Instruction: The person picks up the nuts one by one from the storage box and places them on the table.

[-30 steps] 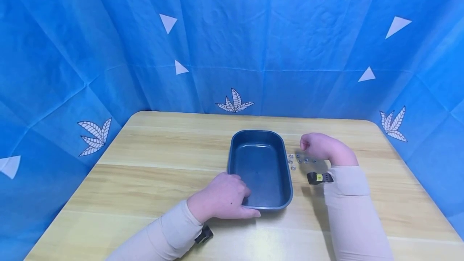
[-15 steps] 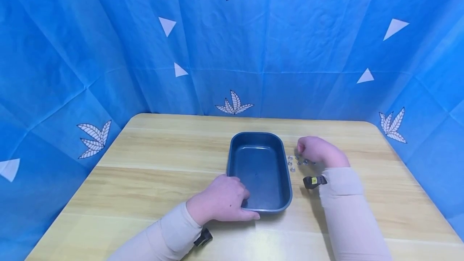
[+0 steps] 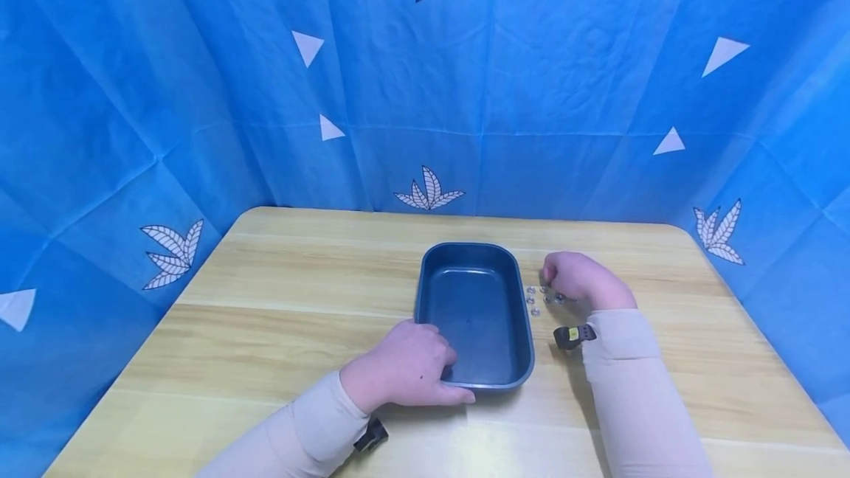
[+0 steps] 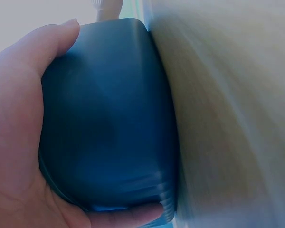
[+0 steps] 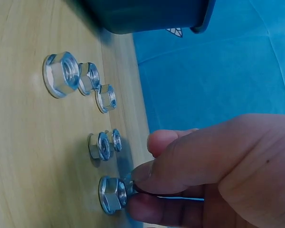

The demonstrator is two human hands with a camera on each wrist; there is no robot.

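A dark blue rectangular tray (image 3: 474,316) stands on the table. My left hand (image 3: 405,364) grips its near left corner, thumb along the near rim and fingertips over the side inside the tray. The left wrist view shows the tray's outer wall (image 4: 109,109) between thumb and a finger. Right of the tray lie several shiny metal flange nuts (image 5: 61,74) in loose rows. My right hand (image 3: 587,282) is bent down over their far side. In the right wrist view its thumb and finger pinch a mostly hidden flange nut (image 5: 128,182), right behind another flange nut (image 5: 111,194).
The wood-grain table (image 3: 299,271) runs back to a blue curtain (image 3: 564,94) with leaf and triangle prints. Bands with black mounts (image 3: 574,336) sit at both wrists over light sleeves. The tray's right wall stands close beside the nuts.
My right hand has shifted slightly left and lower in the head view, closer over the nuts. The left hand keeps its hold on the tray, and the tray stays in place.
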